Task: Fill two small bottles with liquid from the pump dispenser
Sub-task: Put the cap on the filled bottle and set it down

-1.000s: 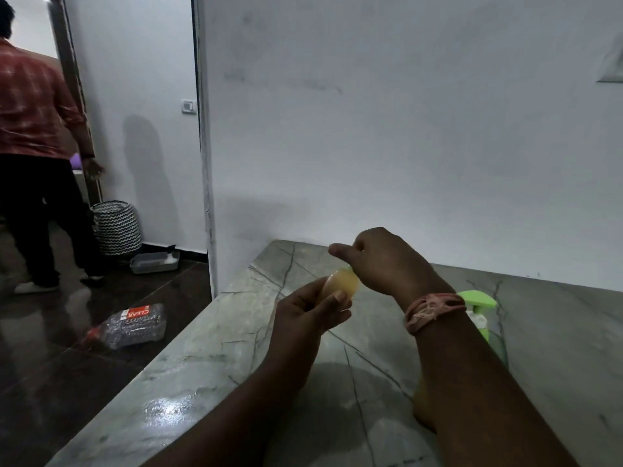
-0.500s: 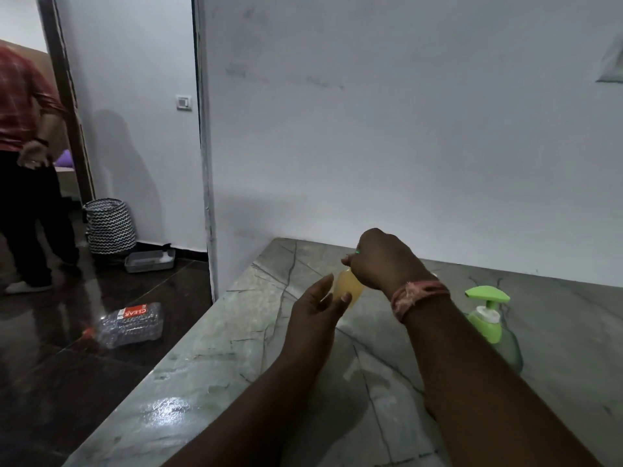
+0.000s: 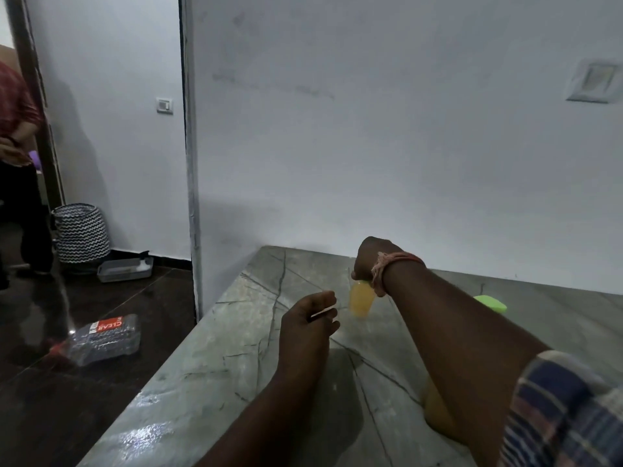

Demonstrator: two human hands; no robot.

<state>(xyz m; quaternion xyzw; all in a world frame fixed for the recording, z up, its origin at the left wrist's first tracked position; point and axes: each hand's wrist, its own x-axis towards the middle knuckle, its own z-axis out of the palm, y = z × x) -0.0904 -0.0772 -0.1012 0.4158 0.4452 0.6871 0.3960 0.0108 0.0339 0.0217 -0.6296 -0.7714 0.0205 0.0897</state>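
A small bottle (image 3: 361, 299) full of yellow liquid stands or hangs just above the marble counter (image 3: 215, 372). My right hand (image 3: 371, 257) grips it from above by its top. My left hand (image 3: 308, 326) is a little to the left of the bottle, apart from it, fingers loosely curled and holding nothing. Only the green head of the pump dispenser (image 3: 490, 303) shows, behind my right forearm. A second yellowish bottle (image 3: 435, 412) peeks out under that forearm, mostly hidden.
The counter's left edge drops to a dark floor with a crushed plastic bottle (image 3: 101, 338), a grey tray (image 3: 124, 268) and a zigzag basket (image 3: 81, 232). A person (image 3: 17, 156) stands in the doorway at far left. A white wall backs the counter.
My left hand has let go of the small bottle and drawn back. My right hand has carried the bottle by its top farther from me, down toward the counter.
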